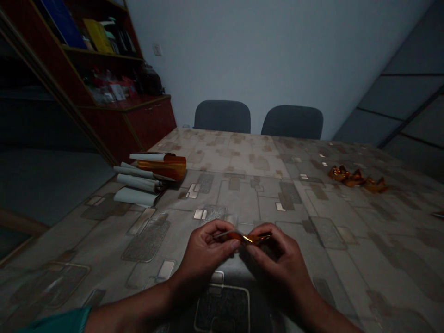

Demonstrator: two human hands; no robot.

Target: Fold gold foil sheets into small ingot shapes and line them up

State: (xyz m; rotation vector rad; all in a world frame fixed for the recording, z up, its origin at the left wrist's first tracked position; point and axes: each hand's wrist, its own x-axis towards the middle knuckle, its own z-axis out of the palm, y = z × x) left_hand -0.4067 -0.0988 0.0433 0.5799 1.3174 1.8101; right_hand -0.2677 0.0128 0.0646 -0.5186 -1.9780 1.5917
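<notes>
Patterned counter (225,152) fills the lower frame. Two chairs (222,115) behind it, top centre. Curled paper (145,175), gold and pale, left of centre. Left hand (210,247) and right hand (282,254), lower centre: fingers of both pinching the foil. Folded gold pieces (354,178) in a row, right. Foil (248,238), small, gold, creased, between the hands.

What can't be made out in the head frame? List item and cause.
All in the head view:
- Gold folded piece: full shape, covered by the left hand and right hand.
- Folded sheets: exact count, overlapping each other.
- Gold shapes: fine folds, too small and dim.
- Object at right: identity, cut off by the frame edge.
- Chairs: seats, behind the table.
</notes>
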